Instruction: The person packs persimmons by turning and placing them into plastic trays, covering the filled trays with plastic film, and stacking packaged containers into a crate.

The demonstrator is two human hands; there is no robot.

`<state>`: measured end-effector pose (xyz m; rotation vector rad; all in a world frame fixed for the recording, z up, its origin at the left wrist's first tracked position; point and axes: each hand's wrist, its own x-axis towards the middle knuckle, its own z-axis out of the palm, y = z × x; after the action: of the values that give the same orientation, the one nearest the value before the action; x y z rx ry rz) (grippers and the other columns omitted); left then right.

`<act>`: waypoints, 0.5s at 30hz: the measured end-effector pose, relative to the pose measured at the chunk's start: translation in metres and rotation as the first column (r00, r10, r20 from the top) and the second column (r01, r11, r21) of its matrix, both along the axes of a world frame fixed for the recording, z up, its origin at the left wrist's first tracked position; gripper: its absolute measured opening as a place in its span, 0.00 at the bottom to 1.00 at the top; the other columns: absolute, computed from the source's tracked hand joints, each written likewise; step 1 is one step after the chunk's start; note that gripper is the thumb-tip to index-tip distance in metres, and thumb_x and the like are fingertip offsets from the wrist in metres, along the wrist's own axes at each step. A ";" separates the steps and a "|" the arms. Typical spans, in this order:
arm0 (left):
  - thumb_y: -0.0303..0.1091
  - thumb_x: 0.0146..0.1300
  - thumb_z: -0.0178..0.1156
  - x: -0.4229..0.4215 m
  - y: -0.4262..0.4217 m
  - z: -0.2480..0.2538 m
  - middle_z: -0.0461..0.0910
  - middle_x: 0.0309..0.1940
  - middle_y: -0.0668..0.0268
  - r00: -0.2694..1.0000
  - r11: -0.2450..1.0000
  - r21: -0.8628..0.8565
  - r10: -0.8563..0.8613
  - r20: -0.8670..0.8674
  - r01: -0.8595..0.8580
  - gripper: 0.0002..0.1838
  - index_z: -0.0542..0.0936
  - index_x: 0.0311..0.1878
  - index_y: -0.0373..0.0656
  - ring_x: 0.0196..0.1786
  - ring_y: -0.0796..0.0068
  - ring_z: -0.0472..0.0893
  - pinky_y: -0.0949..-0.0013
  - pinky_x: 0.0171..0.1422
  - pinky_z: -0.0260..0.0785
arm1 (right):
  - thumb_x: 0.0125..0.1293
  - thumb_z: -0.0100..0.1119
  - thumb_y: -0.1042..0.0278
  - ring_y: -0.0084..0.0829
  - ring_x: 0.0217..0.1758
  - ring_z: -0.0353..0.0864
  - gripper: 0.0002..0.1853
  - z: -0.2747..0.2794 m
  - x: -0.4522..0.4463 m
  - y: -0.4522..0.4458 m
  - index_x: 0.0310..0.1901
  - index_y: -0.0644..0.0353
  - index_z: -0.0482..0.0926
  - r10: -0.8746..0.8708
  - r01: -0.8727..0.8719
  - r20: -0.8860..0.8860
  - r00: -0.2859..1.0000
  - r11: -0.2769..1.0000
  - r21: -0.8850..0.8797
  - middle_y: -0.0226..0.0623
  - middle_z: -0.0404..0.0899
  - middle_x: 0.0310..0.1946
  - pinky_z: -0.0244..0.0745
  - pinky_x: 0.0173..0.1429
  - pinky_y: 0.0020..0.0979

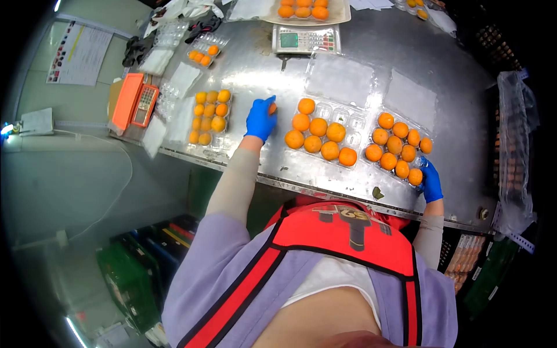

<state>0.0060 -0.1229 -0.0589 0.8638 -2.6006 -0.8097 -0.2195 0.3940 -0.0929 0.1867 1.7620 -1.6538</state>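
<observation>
Left grip (261, 120) clasps an orange (272, 108). Right grip (431, 182) (closed or not, I can't tell) touches the tray (418, 162) leftward.

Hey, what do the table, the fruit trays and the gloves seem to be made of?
Table: probably stainless steel with a worn sheen, being grey with blurred glare.
Fruit trays: likely thin, glossy plastic, as the empty cups are see-through with bright highlights.
Gloves: perhaps thin rubber, blue and close-fitting; the exact kind isn't clear.

A metal worktable (249, 65) bears clear plastic clamshells (347, 119) of oranges (318, 127), a digital scale (310, 40) and, near its front edge, a leaf (378, 192)
</observation>
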 end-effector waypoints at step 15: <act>0.33 0.53 0.67 0.024 -0.018 0.025 0.76 0.45 0.64 0.870 0.602 0.793 0.436 -0.230 -0.092 0.28 0.71 0.58 0.39 0.44 0.76 0.76 0.73 0.47 0.70 | 0.60 0.47 0.75 0.20 0.40 0.74 0.23 0.017 0.024 -0.069 0.59 0.63 0.71 0.285 -0.272 -0.126 0.950 0.956 0.107 0.31 0.76 0.44 0.71 0.46 0.22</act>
<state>0.0304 -0.1407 -0.0335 1.1006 -1.6347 -1.8274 -0.1959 0.3253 -0.0763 -0.1384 1.8703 -1.4155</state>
